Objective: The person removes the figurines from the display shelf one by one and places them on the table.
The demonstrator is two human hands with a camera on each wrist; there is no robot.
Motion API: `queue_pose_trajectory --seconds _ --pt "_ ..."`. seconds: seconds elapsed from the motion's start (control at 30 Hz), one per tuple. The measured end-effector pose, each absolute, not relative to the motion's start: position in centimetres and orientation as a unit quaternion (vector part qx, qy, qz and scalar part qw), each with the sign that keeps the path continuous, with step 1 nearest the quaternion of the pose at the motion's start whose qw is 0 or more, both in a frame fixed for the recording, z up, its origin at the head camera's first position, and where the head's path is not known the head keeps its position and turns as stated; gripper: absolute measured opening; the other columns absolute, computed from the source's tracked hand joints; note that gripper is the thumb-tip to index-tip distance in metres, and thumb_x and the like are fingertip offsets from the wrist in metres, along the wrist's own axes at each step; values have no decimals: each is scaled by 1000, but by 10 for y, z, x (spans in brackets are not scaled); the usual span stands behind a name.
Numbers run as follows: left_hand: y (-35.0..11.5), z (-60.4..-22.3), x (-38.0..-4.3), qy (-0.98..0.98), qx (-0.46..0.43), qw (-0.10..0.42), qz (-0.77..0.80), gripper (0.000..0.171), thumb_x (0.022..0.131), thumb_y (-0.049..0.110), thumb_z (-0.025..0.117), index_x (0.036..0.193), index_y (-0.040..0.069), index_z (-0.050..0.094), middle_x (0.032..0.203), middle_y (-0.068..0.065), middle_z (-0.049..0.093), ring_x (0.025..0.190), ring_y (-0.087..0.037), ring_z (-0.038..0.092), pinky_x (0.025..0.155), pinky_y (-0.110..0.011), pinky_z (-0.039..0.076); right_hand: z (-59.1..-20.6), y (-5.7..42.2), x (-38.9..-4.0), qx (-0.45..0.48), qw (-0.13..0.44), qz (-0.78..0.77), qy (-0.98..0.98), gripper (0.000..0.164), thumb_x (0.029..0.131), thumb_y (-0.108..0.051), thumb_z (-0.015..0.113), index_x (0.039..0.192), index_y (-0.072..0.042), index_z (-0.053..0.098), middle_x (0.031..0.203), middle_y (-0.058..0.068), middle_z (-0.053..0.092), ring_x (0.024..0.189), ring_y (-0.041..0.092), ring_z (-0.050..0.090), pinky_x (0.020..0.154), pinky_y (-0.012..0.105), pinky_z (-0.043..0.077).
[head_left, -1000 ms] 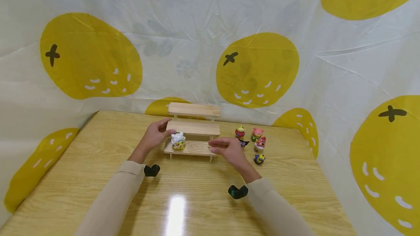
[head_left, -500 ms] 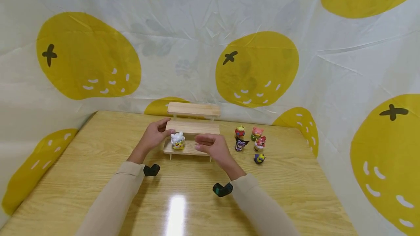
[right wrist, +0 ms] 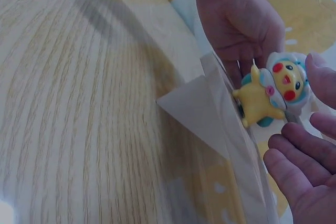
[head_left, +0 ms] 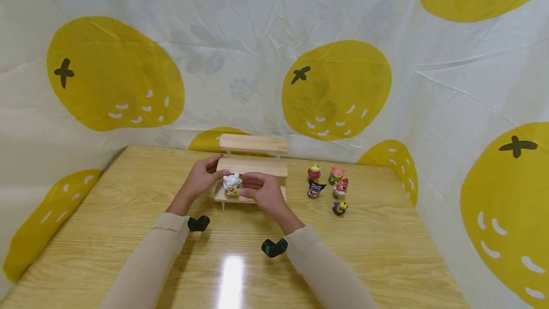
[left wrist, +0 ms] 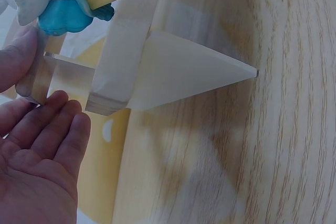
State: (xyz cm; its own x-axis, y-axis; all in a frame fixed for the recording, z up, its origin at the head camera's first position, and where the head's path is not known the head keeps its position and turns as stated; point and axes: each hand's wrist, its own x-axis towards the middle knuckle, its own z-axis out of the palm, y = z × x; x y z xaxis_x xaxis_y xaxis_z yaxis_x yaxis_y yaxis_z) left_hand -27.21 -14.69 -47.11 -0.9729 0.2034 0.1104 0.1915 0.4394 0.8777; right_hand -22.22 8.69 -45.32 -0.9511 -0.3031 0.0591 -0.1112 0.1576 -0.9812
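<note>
A three-tier wooden display stand [head_left: 253,168] stands on the table, its boards joined by clear side panels. My left hand [head_left: 200,180] holds the left end of the middle board, thumb on one side and fingers on the other in the left wrist view. On the left part of the lowest board stands a small yellow figurine [right wrist: 260,98] with red cheeks and a white fluffy hood. Close to its right side is my right hand [head_left: 267,195], fingers extended and thumb apart from them. I cannot tell whether the thumb touches the figurine.
Right of the stand, several other small figurines are grouped: one in red [head_left: 314,172], a pink one [head_left: 336,174], a purple and black one [head_left: 314,189], a red and white one [head_left: 340,188] and a yellow and blue one [head_left: 340,208]. A patterned cloth [head_left: 240,75] hangs behind.
My right hand has moved left along the lowest board, from its right end to beside the yellow figurine. The left hand stays at the stand.
</note>
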Motion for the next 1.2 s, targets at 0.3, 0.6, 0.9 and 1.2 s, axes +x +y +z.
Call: queue_pose_trajectory --seconds 0.3,0.6,0.9,1.2 --pt "-147 -467 -272 833 120 9 540 77 102 26 70 161 -4 31 160 -26 43 145 -42 50 114 -56 48 -450 67 -222 -121 57 -631 764 55 87 -15 87 137 -4 67 129 17 74 116 30 73 96 36 62" --pt "-146 -468 -272 837 120 2 534 75 101 28 72 160 -3 36 161 -27 42 147 -42 47 115 -57 46 -450 56 -222 -95 34 -622 777 49 84 -14 89 130 -9 72 119 13 78 104 24 76 83 31 65" --pt "-147 -469 -269 837 113 12 535 74 102 28 70 160 -2 36 162 -26 41 146 -43 47 115 -57 47 -454 51 -220 -87 -5 -615 784 35 81 -17 92 111 -8 75 108 9 80 92 15 76 77 26 64" --pt "-145 -470 -270 836 111 12 537 75 102 30 71 161 -1 36 161 -25 43 145 -41 50 113 -55 49 -453 55 -216 -75 -4 -618 783 35 81 -21 92 110 -7 77 103 8 80 91 15 77 74 27 64"
